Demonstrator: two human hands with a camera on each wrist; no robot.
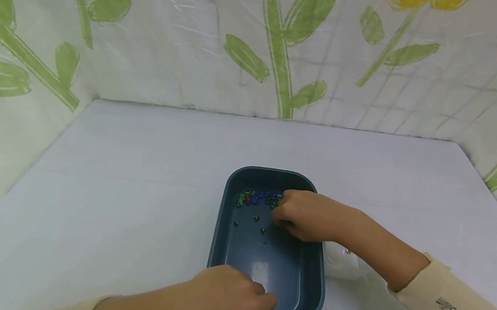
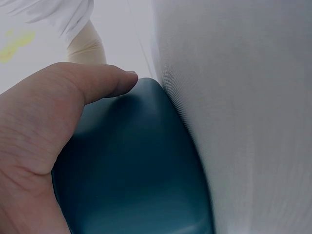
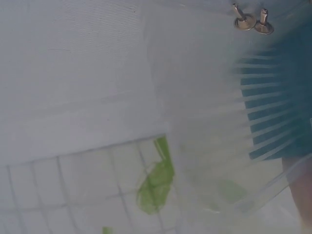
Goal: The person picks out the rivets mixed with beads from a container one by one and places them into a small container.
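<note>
A dark blue rectangular tray (image 1: 251, 255) stands on the white table. My left hand (image 1: 222, 303) grips its near rim, and the left wrist view shows the thumb (image 2: 109, 80) along the tray's outer wall. Inside the far right part of the tray is my right hand (image 1: 310, 216), fingers curled down beside the glass beads; I cannot tell whether they pinch one. Green, blue and reddish beads (image 1: 255, 199) gather along the tray's far end. Several small metal pieces (image 1: 257, 218) lie scattered on its floor nearer me.
A clear plastic box (image 1: 340, 262) stands against the tray's right side, under my right forearm. In the right wrist view it holds two metal rivets (image 3: 263, 23). White sheeting with painted flowers (image 1: 280, 44) rises behind the table.
</note>
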